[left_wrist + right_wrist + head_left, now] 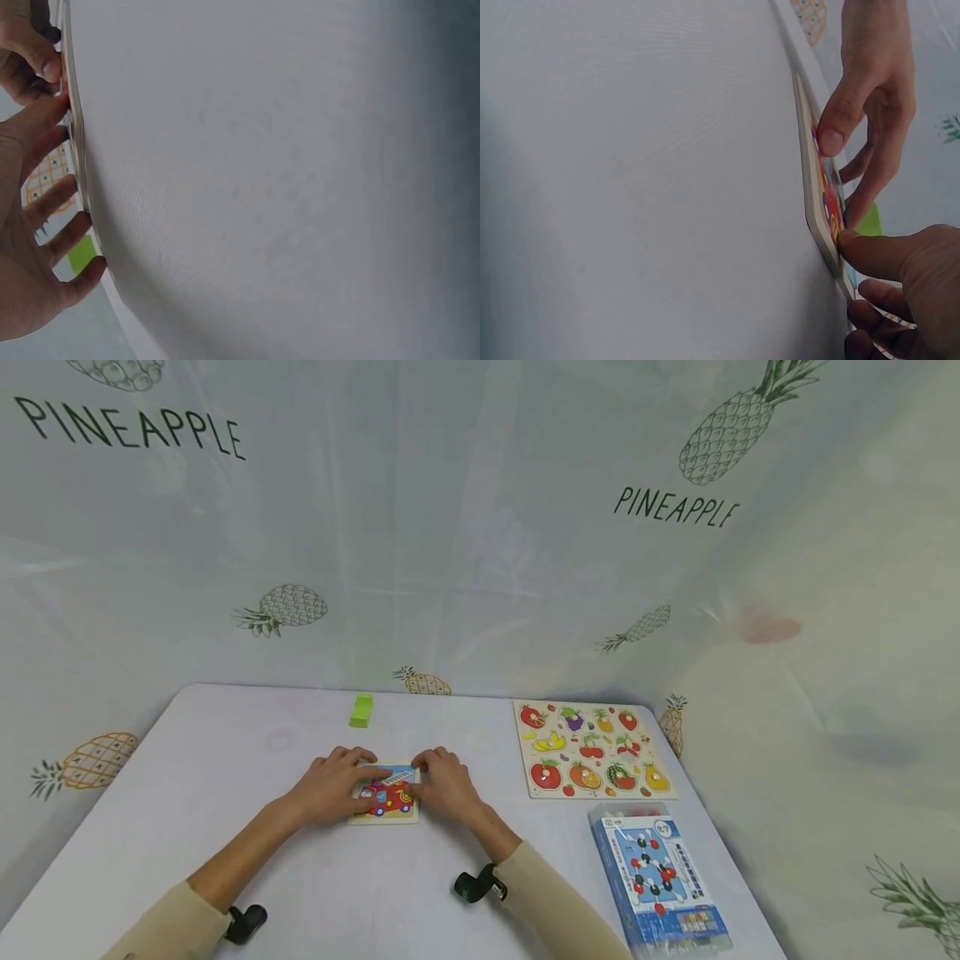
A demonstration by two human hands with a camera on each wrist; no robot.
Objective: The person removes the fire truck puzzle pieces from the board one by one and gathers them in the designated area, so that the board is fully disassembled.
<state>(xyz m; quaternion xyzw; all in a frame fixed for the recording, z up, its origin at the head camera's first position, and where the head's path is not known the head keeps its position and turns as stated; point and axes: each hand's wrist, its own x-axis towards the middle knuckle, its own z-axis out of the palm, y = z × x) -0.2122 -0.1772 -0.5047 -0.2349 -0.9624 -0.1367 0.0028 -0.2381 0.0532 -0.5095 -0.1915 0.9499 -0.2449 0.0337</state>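
A small wooden fire truck puzzle [393, 797] lies flat on the white table, between the two hands. My left hand [333, 787] reaches over its left side, thumb and index finger touching the picture. Its other fingers spread out loosely, as the left wrist view shows. From the right, my right hand [448, 787] holds the puzzle's edge, with the thumb [877, 255] on the picture and the fingers bent at the far right corner. Part of the picture is hidden beneath the fingers.
A green block [362, 711] stands near the table's back edge. At the right lies a fruit peg puzzle [562, 764], and in front of it a blue box [652, 881] with a molecule picture. A pineapple-print curtain [450, 527] hangs behind the table.
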